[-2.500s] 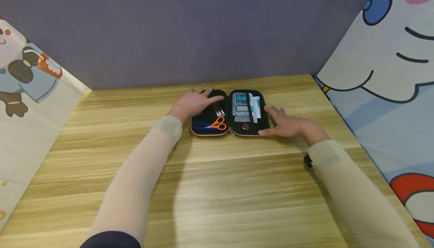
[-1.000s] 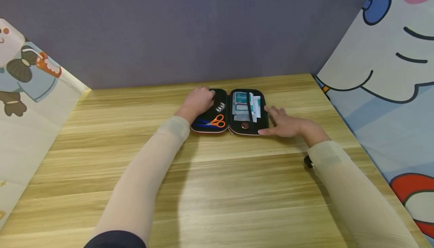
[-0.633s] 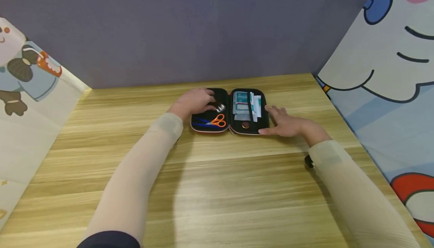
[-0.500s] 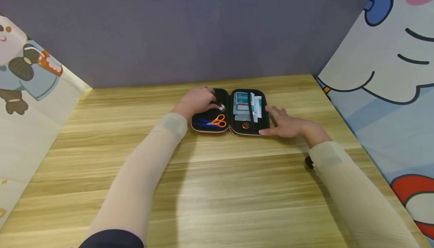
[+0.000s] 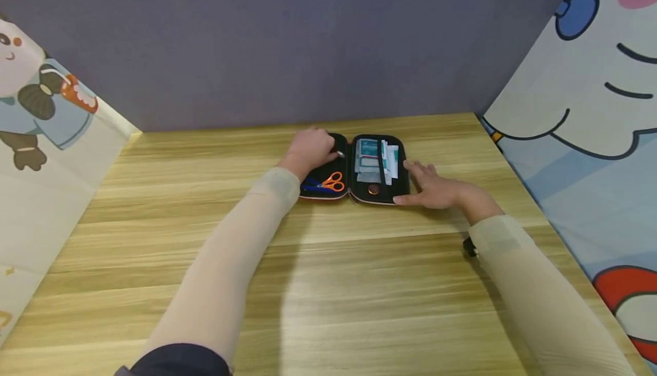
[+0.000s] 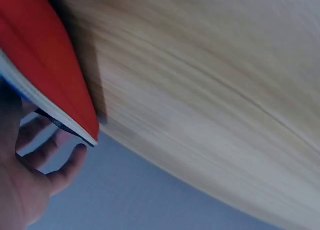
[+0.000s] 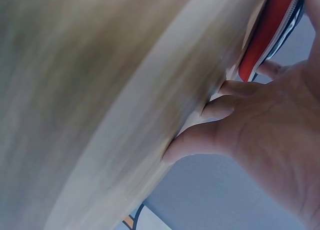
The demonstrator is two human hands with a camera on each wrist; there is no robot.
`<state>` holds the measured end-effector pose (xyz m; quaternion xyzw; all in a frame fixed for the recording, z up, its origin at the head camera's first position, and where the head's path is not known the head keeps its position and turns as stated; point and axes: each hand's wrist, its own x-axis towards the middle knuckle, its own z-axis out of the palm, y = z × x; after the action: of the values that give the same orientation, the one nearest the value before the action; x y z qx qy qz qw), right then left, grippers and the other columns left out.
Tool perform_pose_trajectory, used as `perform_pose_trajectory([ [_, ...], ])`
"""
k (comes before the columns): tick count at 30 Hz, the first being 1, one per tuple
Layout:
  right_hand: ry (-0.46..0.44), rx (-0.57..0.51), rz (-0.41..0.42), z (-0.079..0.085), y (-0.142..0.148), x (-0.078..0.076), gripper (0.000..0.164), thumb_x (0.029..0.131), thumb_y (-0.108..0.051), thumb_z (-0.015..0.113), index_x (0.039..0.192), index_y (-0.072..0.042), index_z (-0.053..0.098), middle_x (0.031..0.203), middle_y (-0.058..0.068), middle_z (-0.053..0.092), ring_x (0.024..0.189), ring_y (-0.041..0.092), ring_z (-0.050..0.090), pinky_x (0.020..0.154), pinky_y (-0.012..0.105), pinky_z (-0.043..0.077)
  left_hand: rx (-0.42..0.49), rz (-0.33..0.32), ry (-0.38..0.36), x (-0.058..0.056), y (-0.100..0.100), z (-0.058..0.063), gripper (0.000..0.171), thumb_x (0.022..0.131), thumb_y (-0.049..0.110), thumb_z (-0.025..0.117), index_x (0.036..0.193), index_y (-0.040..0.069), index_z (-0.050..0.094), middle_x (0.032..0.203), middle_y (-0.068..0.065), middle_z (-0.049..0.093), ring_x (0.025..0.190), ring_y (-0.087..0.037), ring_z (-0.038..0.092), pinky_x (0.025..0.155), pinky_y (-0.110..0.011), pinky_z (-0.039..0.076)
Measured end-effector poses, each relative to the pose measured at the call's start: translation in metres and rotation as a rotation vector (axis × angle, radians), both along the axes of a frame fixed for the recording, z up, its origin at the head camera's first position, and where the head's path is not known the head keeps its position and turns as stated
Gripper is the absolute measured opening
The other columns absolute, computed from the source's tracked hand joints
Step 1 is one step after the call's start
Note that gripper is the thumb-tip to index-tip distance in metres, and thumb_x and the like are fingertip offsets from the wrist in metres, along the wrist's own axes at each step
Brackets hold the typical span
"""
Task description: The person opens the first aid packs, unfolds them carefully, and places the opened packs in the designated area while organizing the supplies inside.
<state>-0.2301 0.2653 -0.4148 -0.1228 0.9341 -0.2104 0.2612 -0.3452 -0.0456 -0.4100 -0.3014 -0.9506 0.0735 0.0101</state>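
Observation:
An unfolded black-lined zip case [image 5: 361, 191] lies on the table; its red outer shell [image 6: 47, 54] fills a corner of the left wrist view. My left hand [image 5: 310, 150] is over the left half, fingers curled, pinching a small silver-tipped item [image 5: 340, 154] whose body the hand hides. Orange-handled scissors [image 5: 335, 182] lie below it, beside something blue [image 5: 311, 186]. Under a black strap in the right half sit white and teal packets [image 5: 368, 162], with a round copper-coloured piece [image 5: 373, 190] below. My right hand [image 5: 433, 189] rests spread at the right edge, thumb touching the corner.
The wood-grain table [image 5: 359, 284] runs back to a grey-purple wall panel [image 5: 308, 45]. Cartoon-printed panels [image 5: 605, 91] stand at both sides. A zipper pull [image 5: 353, 198] hangs at the case's front fold.
My left hand has gone from spread over the case's left half to curled fingers, then shifted right and slightly back with the silver-tipped item. My right hand has stayed put.

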Motion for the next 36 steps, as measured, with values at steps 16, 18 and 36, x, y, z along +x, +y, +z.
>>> perform_pose_trajectory([
  [16,-0.008,0.004,0.003,0.001,0.0,-0.002,0.12,0.096,-0.07,0.063,0.171,-0.008,-0.007,0.174,0.032,-0.015,0.157,0.062,-0.017,0.123,0.081,0.002,0.076,0.046,-0.062,-0.005,-0.009,0.002,0.054,0.103,0.062,0.059,0.104,0.011,0.076,0.117,-0.009,0.071,0.111,-0.033,0.066,0.098,-0.053,0.057],
  [18,-0.012,0.006,-0.002,0.0,0.0,-0.002,0.12,0.097,-0.07,0.063,0.171,-0.008,-0.007,0.174,0.032,-0.015,0.157,0.061,-0.017,0.123,0.081,0.002,0.04,0.026,-0.045,-0.004,-0.006,0.002,0.051,0.104,0.06,0.059,0.107,0.012,0.077,0.121,-0.01,0.072,0.113,-0.033,0.067,0.098,-0.053,0.058],
  [36,-0.003,0.008,-0.004,0.001,0.001,-0.001,0.119,0.097,-0.071,0.063,0.171,-0.008,-0.006,0.174,0.032,-0.014,0.158,0.061,-0.017,0.124,0.08,0.002,0.005,0.158,-0.056,-0.005,0.017,-0.002,0.045,0.107,0.043,0.06,0.14,0.012,0.066,0.146,-0.014,0.06,0.138,-0.037,0.051,0.107,-0.068,0.05],
])
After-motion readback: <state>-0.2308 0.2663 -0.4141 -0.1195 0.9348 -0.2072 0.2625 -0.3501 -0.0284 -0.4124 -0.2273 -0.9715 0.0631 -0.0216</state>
